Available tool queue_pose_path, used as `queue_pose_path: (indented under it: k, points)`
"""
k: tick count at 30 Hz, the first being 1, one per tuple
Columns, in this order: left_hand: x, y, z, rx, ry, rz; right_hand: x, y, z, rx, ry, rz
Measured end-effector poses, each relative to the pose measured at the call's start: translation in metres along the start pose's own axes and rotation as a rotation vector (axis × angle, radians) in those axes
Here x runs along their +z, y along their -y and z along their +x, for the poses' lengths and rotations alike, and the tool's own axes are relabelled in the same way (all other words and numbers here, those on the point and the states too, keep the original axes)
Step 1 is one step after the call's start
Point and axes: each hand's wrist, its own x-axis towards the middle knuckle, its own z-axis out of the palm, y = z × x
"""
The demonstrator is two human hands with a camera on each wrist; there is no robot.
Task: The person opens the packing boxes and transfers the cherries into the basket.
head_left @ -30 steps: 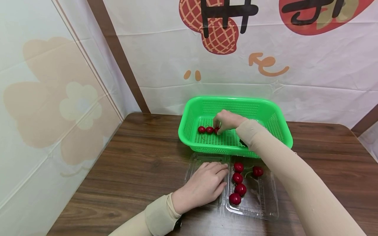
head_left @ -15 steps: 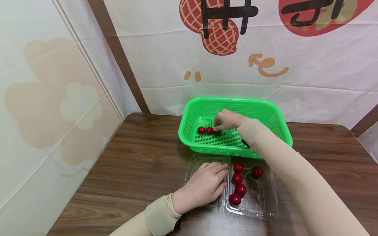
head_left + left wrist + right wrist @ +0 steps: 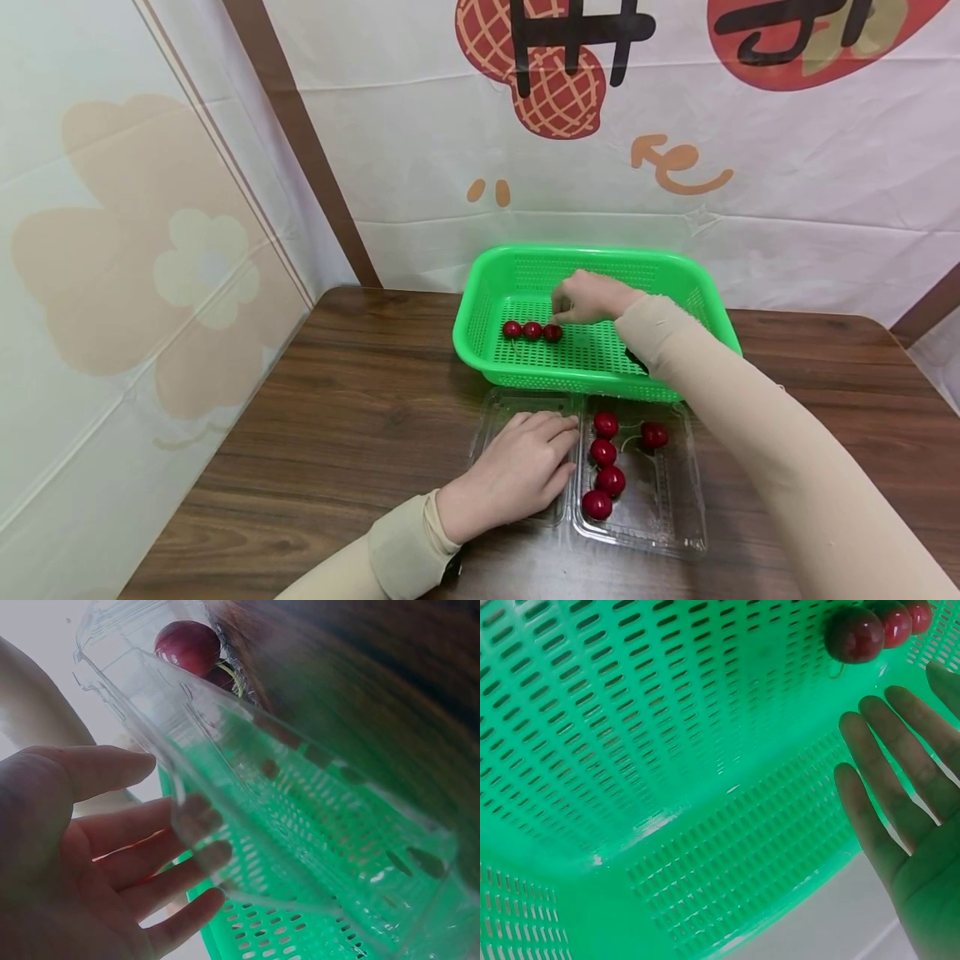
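Note:
Inside the green basket [image 3: 480, 350], three cherries [image 3: 532, 331] lie in a row at the left. My right hand [image 3: 592, 297] hovers just beside the row's right end; the right wrist view shows its fingers [image 3: 874, 817] extended, holding nothing. My left hand [image 3: 517, 471] rests on the lid half of a clear plastic clamshell box [image 3: 693, 533], and in the left wrist view its fingers [image 3: 142, 885] are spread against the clear plastic. Several cherries [image 3: 603, 452] stand in a column along the left side of the box's other half, with a stemmed cherry [image 3: 654, 435] at its upper right.
The basket stands at the back of the brown wooden table [image 3: 360, 400], directly behind the clamshell. Behind it hangs a printed white cloth [image 3: 405, 150], and a second cloth [image 3: 112, 333] hangs along the left side.
The right hand has let go of the rightmost cherry in the basket row and drawn slightly away to the right. The left hand has stayed in place.

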Motion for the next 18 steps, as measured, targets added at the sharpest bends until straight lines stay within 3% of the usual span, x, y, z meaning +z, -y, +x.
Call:
queue_pose_path:
  k: [18]
  points:
    - [0.002,0.0,0.002,-0.002,-0.002,-0.012,-0.013,-0.006,-0.02,-0.002,-0.04,-0.049]
